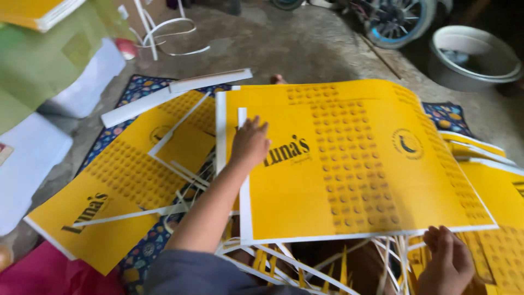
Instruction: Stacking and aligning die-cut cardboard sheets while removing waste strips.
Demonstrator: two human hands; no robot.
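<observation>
Head cam: my left hand (pixel 250 143) lies flat, fingers apart, on the big yellow printed sheet (pixel 349 164) over my lap. Right hand (pixel 446 266) curled at sheet's near edge; can't tell if gripping. White offcut strips (pixel 305 267) underneath.

We note two bare hands, left hand (pixel 250 143) and right hand (pixel 446 262), with no rings, gloves or watch showing. We see the left forearm bare up to a grey-blue sleeve (pixel 191 273) of plain soft cloth.
</observation>
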